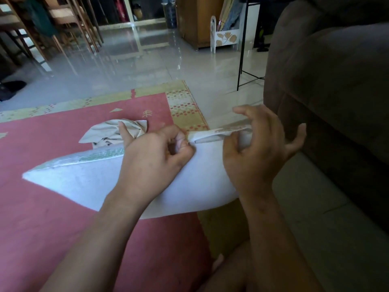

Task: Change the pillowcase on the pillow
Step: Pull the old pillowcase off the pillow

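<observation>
The white pillow (189,182), soft and light I think, lies on the rug (52,207). My left grip (155,152) pinches the case edge (212,134). My right grip (256,148) holds it loosely, fingers spread. It looks thin and floppy, so take the hem. Farther off lies a crumpled beige case (105,131).

Pillow (189,186) sits over the near right part of the rug (52,207), right end past the rug's edge, toward the sofa (336,102) on the right. Left hand (155,157) pinches the pillow's far edge at mid-length. Right hand (254,152) holds the same edge just to the right, near the corner. Crumpled pillowcase (111,131) on the rug, just behind the left hand. Floor (147,66) beyond the rug. Far back: chairs (63,24) left, cabinet (200,20) middle, rack (225,36) right of it, stand (244,49) between rack and sofa.
</observation>
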Available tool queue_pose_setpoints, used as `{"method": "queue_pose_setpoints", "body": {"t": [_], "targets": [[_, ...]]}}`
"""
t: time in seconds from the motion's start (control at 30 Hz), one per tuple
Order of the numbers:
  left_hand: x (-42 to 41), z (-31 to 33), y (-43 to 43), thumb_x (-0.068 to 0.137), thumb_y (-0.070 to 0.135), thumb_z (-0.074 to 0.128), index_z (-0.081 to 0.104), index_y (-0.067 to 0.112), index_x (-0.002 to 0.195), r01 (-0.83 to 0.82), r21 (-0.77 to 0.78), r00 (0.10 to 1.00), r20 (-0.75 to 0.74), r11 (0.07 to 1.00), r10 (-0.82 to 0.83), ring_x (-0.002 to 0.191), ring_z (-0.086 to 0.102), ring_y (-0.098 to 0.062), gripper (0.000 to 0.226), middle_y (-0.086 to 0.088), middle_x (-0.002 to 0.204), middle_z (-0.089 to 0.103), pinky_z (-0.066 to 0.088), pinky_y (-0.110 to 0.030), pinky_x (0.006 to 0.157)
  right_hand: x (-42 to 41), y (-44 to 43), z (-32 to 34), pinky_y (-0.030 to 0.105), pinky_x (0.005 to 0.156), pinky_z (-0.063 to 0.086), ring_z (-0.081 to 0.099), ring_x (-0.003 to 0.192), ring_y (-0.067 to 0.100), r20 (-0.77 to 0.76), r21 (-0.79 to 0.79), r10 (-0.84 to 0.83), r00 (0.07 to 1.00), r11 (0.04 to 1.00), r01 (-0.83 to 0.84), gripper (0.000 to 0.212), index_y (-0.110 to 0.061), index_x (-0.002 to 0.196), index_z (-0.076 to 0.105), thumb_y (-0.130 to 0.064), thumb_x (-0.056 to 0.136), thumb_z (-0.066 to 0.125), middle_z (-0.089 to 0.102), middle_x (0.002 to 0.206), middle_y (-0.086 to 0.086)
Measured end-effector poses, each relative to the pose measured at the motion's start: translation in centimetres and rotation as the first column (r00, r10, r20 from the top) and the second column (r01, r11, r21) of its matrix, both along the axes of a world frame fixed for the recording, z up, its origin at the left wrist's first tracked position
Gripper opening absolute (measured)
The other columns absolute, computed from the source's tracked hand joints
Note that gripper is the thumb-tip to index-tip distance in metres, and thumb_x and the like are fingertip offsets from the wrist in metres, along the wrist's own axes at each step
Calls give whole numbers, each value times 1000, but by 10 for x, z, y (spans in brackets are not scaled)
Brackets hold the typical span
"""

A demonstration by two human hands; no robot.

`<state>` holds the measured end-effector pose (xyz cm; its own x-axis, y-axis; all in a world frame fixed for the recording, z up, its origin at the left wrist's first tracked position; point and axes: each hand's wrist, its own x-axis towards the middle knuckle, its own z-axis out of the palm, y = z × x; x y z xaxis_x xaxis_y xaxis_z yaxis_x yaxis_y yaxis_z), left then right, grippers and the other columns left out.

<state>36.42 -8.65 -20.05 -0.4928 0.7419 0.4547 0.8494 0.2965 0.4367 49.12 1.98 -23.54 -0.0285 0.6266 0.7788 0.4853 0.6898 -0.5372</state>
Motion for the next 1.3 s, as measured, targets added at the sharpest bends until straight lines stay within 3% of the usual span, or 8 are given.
{"method": "queue_pose_setpoints", "body": {"t": [0.13,0.37,0.5,0.6,0.77,1.0,1.1,1.3], "targets": [[-5,-7,-6,82,35,61,53,22,73,82,96,994,59,992,-88,114,61,-4,18,9,73,65,-15,-60,118,-17,-24,0,62,108,26,63,114,17,257,120,163,953,973,-199,20,-33,100,71,-26,83,63,71,105,-10],[-12,-9,-23,84,12,69,56,12,73,65,142,992,102,988,-80,127,56,-6,18,0,88,71,-16,-41,116,-20,-12,-17,53,102,33,69,101,11,199,234,142,970,954,-188,15,-29,86,74,-24,93,62,75,94,-12],[-37,-1,-34,80,24,59,62,12,75,-82,148,994,81,986,70,69,61,-13,13,4,57,53,14,-55,122,-15,0,-20,52,103,30,67,101,12,104,140,92,990,984,-106,12,-26,86,73,-20,90,64,75,95,-10],[-51,10,-39,80,33,56,57,23,70,12,95,996,88,995,-20,60,56,-5,14,8,60,59,49,-38,83,-12,6,-16,56,104,30,65,101,9,120,88,171,978,979,-182,14,-29,89,74,-28,94,60,74,98,-12],[-18,9,-17,88,42,66,65,24,119,195,0,981,14,981,-195,95,69,-25,36,-2,99,74,51,-35,83,-13,6,-15,52,110,27,62,117,14,171,74,233,957,966,-248,16,-25,95,73,-32,90,59,74,103,-9],[-6,6,6,91,29,69,75,17,101,228,-3,972,-57,974,-228,88,68,-25,17,-3,94,75,32,-22,66,-4,9,-25,62,113,23,55,129,22,207,80,241,948,962,-262,21,-24,90,73,-39,92,59,74,104,-8],[-9,5,0,90,25,72,61,20,76,262,5,963,-67,965,-261,75,63,-24,18,5,73,61,25,-22,60,-5,9,-29,63,113,23,55,130,20,193,90,232,954,963,-252,23,-24,88,74,-39,94,58,74,102,-10],[-9,10,-4,94,35,65,64,14,93,153,-124,980,-112,980,-167,82,63,-28,21,-2,81,63,38,-34,65,-9,6,-31,60,113,25,59,125,20,140,123,224,965,963,-241,17,-23,87,75,-33,93,63,75,101,-9]]}}
